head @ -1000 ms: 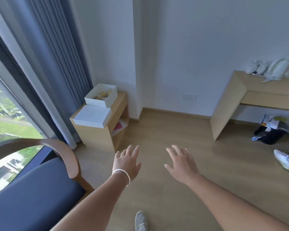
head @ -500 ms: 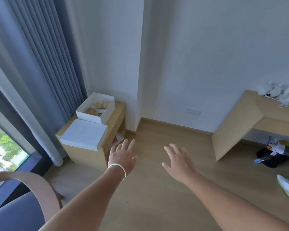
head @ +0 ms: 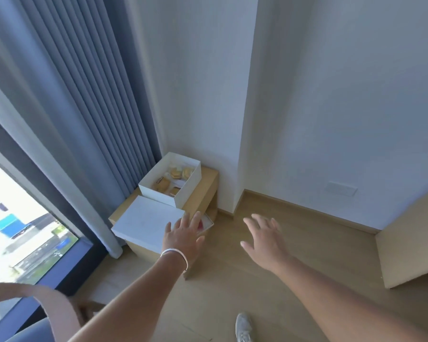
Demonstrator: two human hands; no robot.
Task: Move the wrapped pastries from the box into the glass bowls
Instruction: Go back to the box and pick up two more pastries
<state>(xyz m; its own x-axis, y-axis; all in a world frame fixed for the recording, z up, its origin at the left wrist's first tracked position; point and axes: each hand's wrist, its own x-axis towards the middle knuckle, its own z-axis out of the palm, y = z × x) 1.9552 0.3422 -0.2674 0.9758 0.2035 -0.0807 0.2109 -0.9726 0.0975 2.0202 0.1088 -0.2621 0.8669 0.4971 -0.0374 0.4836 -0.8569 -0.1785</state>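
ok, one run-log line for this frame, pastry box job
phase: approach | left hand: open, empty | right hand: open, empty | box: lid off, wrapped pastries inside, on side cabinet | glass bowls: not in view

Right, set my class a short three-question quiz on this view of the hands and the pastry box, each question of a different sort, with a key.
1. True or false: the left hand grips a wrapped pastry.
2. The open white cardboard box of wrapped pastries stands on: A) the pale wooden floor, B) the low light-wood side table, C) the blue chair seat.
3. Fill in: the flat white lid lies on the table, nearer the ___ than the box.

Key: 1 false, both hands are open and the right hand holds nothing either; 2 B; 3 camera.
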